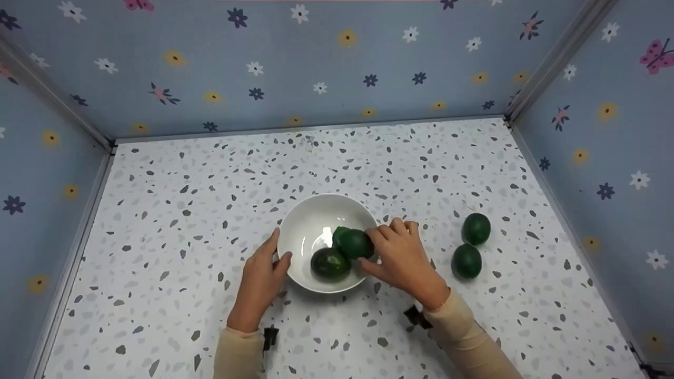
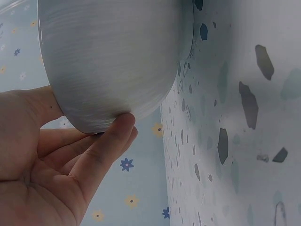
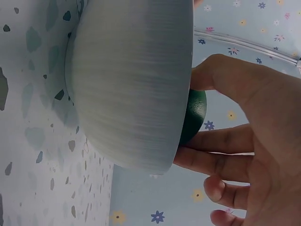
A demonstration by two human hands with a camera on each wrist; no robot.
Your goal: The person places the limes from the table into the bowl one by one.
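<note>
A white bowl [image 1: 303, 223] stands on the speckled tabletop. My left hand [image 1: 263, 273] holds its left rim, thumb over the edge and fingers along the outer wall. In the left wrist view, the fingers [image 2: 101, 155] touch the side of the bowl [image 2: 113, 61]. At the right rim, my right hand [image 1: 400, 258] grips a dark green avocado [image 1: 355, 244] between thumb and fingers. Below it in the bowl lies a darker, brownish-green avocado [image 1: 330, 263]. Another green avocado [image 1: 338, 233] is mostly hidden behind the held one. The right wrist view shows the held avocado [image 3: 195, 115] partly behind the rim.
Two more green avocados, a farther one [image 1: 476, 229] and a nearer one [image 1: 467, 261], lie close together on the tabletop [image 1: 174, 221] to the right of the bowl. Flower-patterned blue panels [image 1: 295, 68] enclose the back and both sides.
</note>
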